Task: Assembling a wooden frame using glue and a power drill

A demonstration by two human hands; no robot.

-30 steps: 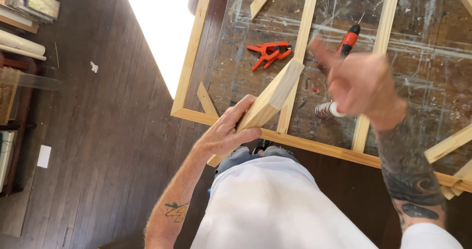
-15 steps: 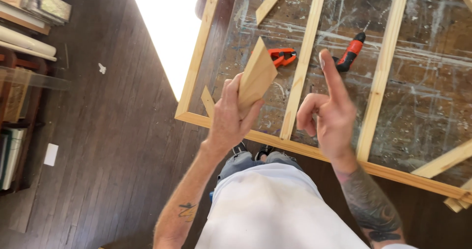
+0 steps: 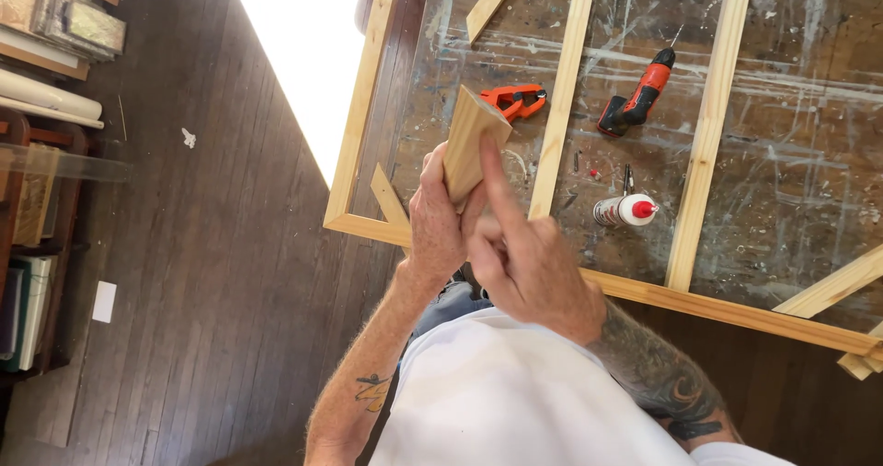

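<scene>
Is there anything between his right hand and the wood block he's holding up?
Nothing visible. The left hand grips the block from below, and the right hand sits right beside it, its raised finger seeming to touch the block's side. The clamp lies on the table behind.

Pale, smooth bare-wood block (image 3: 471,149); same raw pine frame (image 3: 563,107); paint-spattered matt worktop (image 3: 791,181); glossy orange plastic clamp (image 3: 515,101); dark floorboards (image 3: 212,273)

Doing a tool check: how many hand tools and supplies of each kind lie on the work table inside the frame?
Drill: 1
Orange clamp: 1
Glue bottle: 1
Total: 3
</scene>
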